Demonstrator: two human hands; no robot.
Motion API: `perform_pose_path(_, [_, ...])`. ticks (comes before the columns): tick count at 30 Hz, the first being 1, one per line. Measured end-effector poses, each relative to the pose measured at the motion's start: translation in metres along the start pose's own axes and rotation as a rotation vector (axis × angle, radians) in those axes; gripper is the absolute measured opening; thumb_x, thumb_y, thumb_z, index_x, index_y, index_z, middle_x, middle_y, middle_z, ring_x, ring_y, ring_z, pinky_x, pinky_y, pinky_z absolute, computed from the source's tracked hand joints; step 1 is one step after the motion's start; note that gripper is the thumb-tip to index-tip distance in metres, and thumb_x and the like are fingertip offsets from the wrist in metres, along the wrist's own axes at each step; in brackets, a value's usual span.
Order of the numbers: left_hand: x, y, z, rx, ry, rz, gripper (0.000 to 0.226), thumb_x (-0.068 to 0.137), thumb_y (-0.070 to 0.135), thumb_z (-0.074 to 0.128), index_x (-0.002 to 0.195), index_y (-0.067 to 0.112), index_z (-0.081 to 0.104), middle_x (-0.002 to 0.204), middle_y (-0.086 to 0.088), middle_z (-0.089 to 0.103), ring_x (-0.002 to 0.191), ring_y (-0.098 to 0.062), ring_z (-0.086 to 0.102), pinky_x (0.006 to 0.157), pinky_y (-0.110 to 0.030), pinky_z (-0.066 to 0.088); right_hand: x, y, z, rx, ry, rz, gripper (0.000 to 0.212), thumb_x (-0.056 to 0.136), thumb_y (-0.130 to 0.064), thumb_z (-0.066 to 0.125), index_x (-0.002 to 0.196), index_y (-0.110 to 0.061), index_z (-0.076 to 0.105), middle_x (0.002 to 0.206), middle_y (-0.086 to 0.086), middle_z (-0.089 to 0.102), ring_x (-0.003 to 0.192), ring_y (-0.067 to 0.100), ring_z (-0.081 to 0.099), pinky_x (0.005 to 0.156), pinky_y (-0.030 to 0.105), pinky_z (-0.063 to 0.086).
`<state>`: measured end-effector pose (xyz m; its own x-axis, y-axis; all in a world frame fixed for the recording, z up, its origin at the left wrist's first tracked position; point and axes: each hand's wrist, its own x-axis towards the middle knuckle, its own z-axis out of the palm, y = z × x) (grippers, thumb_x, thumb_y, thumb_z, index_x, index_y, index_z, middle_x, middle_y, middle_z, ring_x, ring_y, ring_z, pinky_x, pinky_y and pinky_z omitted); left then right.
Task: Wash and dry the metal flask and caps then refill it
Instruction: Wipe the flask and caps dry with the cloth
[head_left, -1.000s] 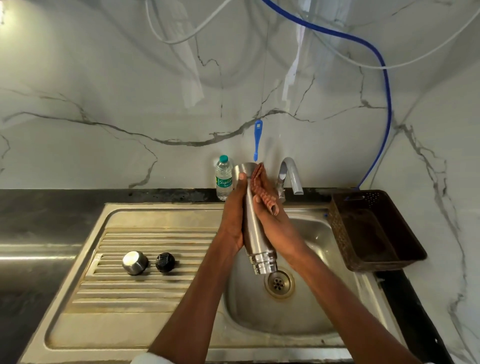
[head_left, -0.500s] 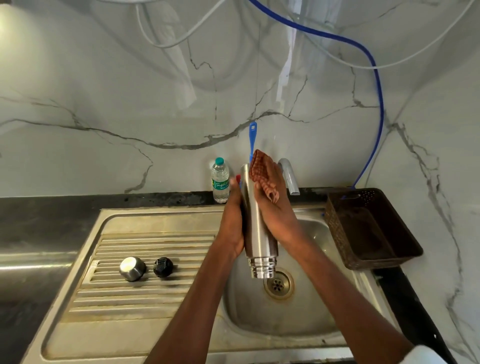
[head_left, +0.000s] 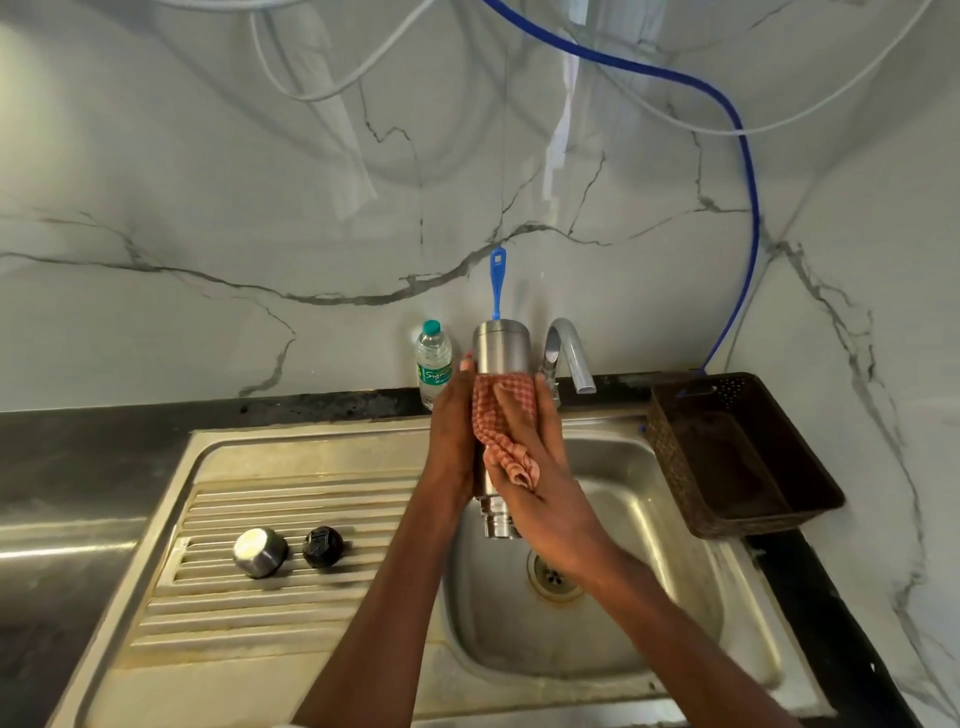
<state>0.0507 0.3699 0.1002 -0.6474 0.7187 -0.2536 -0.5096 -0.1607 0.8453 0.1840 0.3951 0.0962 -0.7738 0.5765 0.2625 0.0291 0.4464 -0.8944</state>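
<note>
Both hands hold the metal flask (head_left: 501, 348) above the sink basin (head_left: 670, 597), with the flask upside down so that its threaded mouth points toward the drain (head_left: 555, 576). Left hand (head_left: 453, 441) grips the flask's left side, fingers curled round the body, one fingertip showing near the upturned base. Right hand (head_left: 540, 483) presses a red checked cloth (head_left: 501, 426) against the flask's front, thumb and fingers wrapped over the fabric; a loose fold of cloth hangs over the back of that hand.

On the ribbed drainboard (head_left: 291, 597) to the left sit two caps, just beside each other but apart: a metal cap (head_left: 260, 552) and a black cap (head_left: 323, 546).

Behind the flask, a curved tap (head_left: 569, 353) rises at the basin's back edge. A small plastic water bottle (head_left: 432, 364) with a green lid stands on the dark table (head_left: 93, 436) against the marble wall, and a blue brush handle (head_left: 497, 283) sticks up just behind the flask. A brown perforated basket (head_left: 743, 457) rests to the right of the sink.
</note>
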Motion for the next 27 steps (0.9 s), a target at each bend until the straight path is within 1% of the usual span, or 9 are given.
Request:
perform_pose_path(2, [-0.006,-0.007,0.003,0.079,-0.060,-0.004,0.050,0.111,0.044,0.044,0.124,0.005,0.071,0.119,-0.024,0.074,0.113,-0.040,0.072,0.096,-0.048,0.059,0.017,-0.001,-0.004,-0.053,0.060,-0.046,0.071,0.100,-0.035,0.057,0.160,-0.043,0.021,0.168,-0.016,-0.017,0.157,0.008,0.006,0.122,0.034,0.028])
perform_pose_path(6, [-0.026,-0.007,0.016,0.091,-0.104,-0.048,0.064,0.105,0.063,0.038,0.137,0.014,0.066,0.124,-0.021,0.074,0.114,-0.037,0.072,0.100,-0.050,0.058,0.059,-0.026,-0.027,0.203,0.166,0.118,0.062,0.103,-0.040,0.055,0.157,-0.039,0.026,0.164,-0.014,0.023,0.134,-0.019,0.034,0.111,0.011,0.035])
perform_pose_path(9, [-0.028,-0.005,0.020,0.048,-0.187,-0.063,0.069,0.104,0.067,0.034,0.139,0.015,0.064,0.116,-0.017,0.077,0.100,-0.028,0.077,0.087,-0.041,0.064,0.070,-0.035,-0.039,0.314,0.146,0.354,0.052,0.099,-0.060,0.051,0.146,-0.040,0.044,0.137,-0.006,0.061,0.118,0.006,0.061,0.107,0.035,0.048])
perform_pose_path(13, [-0.015,0.004,0.015,0.055,-0.123,-0.002,0.068,0.100,0.062,0.046,0.143,0.010,0.059,0.122,-0.024,0.073,0.098,-0.031,0.076,0.079,-0.039,0.064,0.043,-0.035,-0.026,0.519,0.031,0.495,0.055,0.095,-0.063,0.050,0.142,-0.034,0.050,0.122,-0.001,0.072,0.106,0.015,0.071,0.098,0.039,0.056])
perform_pose_path(17, [0.001,0.007,0.005,0.105,-0.043,0.125,0.068,0.099,0.058,0.062,0.144,0.007,0.056,0.131,-0.025,0.068,0.108,-0.036,0.071,0.090,-0.045,0.062,0.014,-0.019,-0.011,0.484,0.023,0.456,0.054,0.097,-0.059,0.053,0.146,-0.040,0.041,0.137,-0.003,0.064,0.119,0.010,0.066,0.104,0.037,0.054])
perform_pose_path(20, [0.003,-0.005,-0.002,0.240,-0.022,0.162,0.040,0.108,0.042,0.055,0.138,0.016,0.062,0.126,-0.019,0.071,0.113,-0.033,0.071,0.097,-0.049,0.058,0.000,-0.003,-0.003,0.261,0.067,0.252,0.073,0.100,-0.050,0.053,0.162,-0.038,0.015,0.163,-0.010,0.032,0.142,-0.005,0.039,0.116,0.022,0.038])
perform_pose_path(22, [-0.004,-0.013,0.003,0.219,-0.075,0.108,0.042,0.112,0.043,0.043,0.128,0.016,0.071,0.121,-0.018,0.074,0.120,-0.042,0.068,0.106,-0.056,0.053,0.000,0.002,0.000,0.062,0.086,0.141,0.077,0.100,-0.051,0.049,0.161,-0.044,0.001,0.166,-0.015,0.011,0.146,-0.010,0.023,0.114,0.010,0.028])
perform_pose_path(25, [-0.017,-0.014,0.014,0.178,-0.141,0.042,0.061,0.111,0.061,0.028,0.135,0.023,0.068,0.132,-0.011,0.073,0.128,-0.032,0.066,0.110,-0.052,0.051,0.017,-0.001,-0.005,-0.051,0.145,0.053,0.074,0.098,-0.055,0.048,0.159,-0.051,0.006,0.167,-0.011,0.001,0.153,0.010,0.017,0.119,0.027,0.030])
perform_pose_path(27, [-0.023,-0.013,0.020,0.158,-0.173,0.036,0.064,0.108,0.066,0.020,0.144,0.030,0.060,0.137,-0.002,0.071,0.129,-0.019,0.066,0.105,-0.038,0.055,0.035,-0.011,-0.015,-0.020,0.179,0.045,0.068,0.098,-0.048,0.052,0.156,-0.052,0.018,0.167,-0.014,0.002,0.152,0.009,0.019,0.115,0.017,0.030])
